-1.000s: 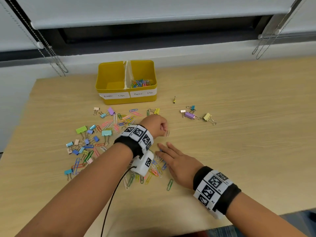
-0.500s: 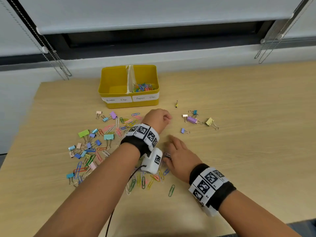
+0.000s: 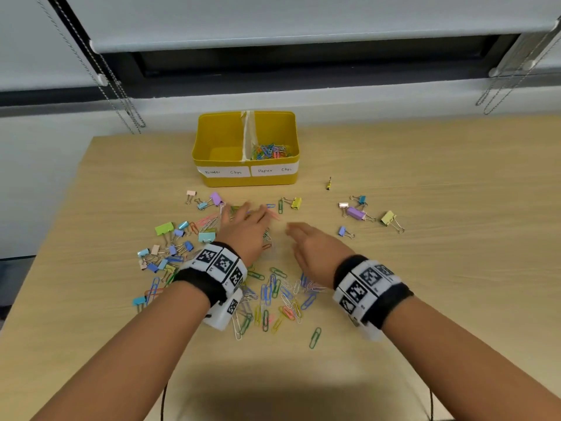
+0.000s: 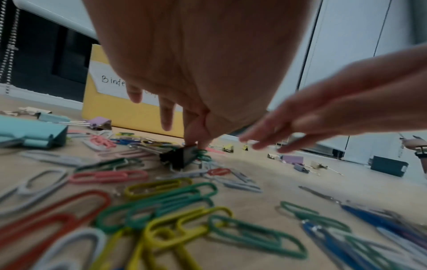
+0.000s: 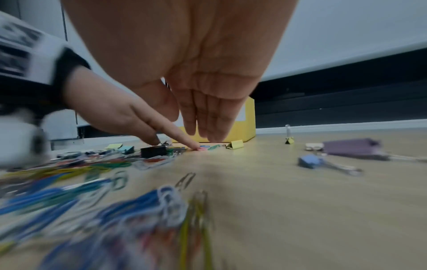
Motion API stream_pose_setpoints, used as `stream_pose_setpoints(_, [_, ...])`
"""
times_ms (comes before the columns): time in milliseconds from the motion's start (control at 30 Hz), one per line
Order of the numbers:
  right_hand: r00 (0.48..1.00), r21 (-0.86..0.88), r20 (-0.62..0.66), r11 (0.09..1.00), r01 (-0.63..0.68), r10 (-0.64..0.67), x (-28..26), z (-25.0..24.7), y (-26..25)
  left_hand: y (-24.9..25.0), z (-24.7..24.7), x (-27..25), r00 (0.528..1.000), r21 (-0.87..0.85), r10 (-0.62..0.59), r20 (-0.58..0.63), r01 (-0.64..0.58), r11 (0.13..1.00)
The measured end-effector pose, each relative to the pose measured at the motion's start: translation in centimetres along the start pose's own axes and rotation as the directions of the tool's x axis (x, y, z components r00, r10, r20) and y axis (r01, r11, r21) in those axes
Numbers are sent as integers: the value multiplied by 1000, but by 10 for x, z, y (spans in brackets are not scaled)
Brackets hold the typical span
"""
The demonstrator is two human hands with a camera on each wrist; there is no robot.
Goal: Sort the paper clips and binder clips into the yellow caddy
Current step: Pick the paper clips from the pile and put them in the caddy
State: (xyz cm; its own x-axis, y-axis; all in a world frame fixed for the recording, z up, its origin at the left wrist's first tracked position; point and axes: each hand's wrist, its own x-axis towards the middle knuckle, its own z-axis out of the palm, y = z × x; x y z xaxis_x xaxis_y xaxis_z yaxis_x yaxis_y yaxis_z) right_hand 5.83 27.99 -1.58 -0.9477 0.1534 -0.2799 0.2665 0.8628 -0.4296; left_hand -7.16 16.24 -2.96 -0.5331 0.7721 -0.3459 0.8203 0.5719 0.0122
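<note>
My left hand (image 3: 243, 226) lies spread, fingertips down on a black binder clip (image 4: 182, 155) among the loose paper clips (image 3: 273, 299) on the table (image 3: 425, 299). My right hand (image 3: 315, 247) hovers flat, fingers straight and together, holding nothing. One yellow caddy (image 3: 246, 180) stands beyond, two compartments: the right holds paper clips. Five binder clips (image 3: 355, 212) lie to the right.

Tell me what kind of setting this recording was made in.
Probably an office or a study room. A plain wooden desk stands against a window with roller blinds and bead cords, and on it are a labelled yellow caddy and loose stationery clips.
</note>
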Motion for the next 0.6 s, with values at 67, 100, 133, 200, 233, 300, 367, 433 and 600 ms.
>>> stream_pose_setpoints(67, [999,-4,25,1000,-19,19,28,-2,-4,1,1,-2,999,-38,12,-40,-13,999])
stream_pose_setpoints(100, [997,-20,58,999,-47,48,38,-2,-6,-1,0,-1,998,-56,-9,-62,6,998])
stream_pose_setpoints(133, [993,-48,91,996,-70,75,45,0,-8,-5,-2,2,997,-62,-34,-68,30,998])
stream_pose_setpoints(200, [983,-122,151,989,-85,103,48,3,-9,-12,-7,4,998,-32,-51,-23,50,998])
stream_pose_setpoints(233, [980,-153,169,985,-77,102,42,4,-9,-14,-9,2,999,-1,-38,11,38,999])
stream_pose_setpoints(300, [982,-196,180,980,-21,58,24,5,-6,-13,-10,-7,998,53,16,54,-19,998])
stream_pose_setpoints(367, [984,-192,178,980,40,-5,0,6,0,-5,-5,-24,994,70,74,75,-80,994])
stream_pose_setpoints(433, [983,-143,182,989,33,-7,-22,6,7,5,4,-44,987,55,125,99,-131,990])
stream_pose_setpoints(600, [996,-59,94,998,-1,7,-26,-10,5,10,5,-52,992,-43,122,10,-122,992])
